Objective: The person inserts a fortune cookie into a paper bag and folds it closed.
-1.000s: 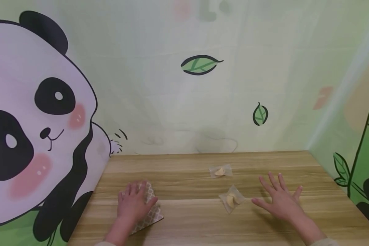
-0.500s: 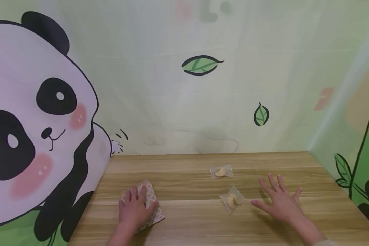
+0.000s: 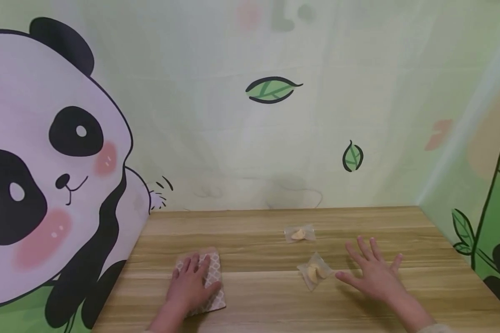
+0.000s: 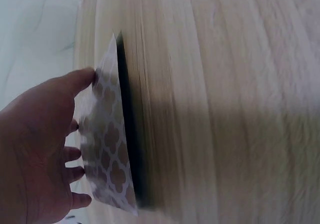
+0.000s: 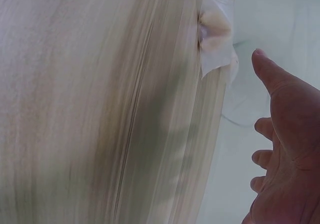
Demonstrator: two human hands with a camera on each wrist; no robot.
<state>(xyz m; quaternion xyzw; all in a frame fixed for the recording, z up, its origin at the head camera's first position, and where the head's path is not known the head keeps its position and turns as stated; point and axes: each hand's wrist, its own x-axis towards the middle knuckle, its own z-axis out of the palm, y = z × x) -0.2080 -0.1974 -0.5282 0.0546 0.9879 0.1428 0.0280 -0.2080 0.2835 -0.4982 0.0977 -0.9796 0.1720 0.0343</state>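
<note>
I found the left hand [image 3: 189, 286] at the left, fingers extended and resting on the patterned flat piece [image 4: 107, 139], which lay on the wooden tabletop [image 3: 258, 296]; whether its near edge was raised I could not tell. Next came the farther clear packet [image 3: 299, 234], then the nearer clear packet [image 3: 314, 272]. The right hand [image 3: 372, 277], just beside the latter, had fingers spread and held nothing. I judged the step in hand to be positioning the patterned flat piece; the next move seemed to call for steady left-hand contact.
</note>
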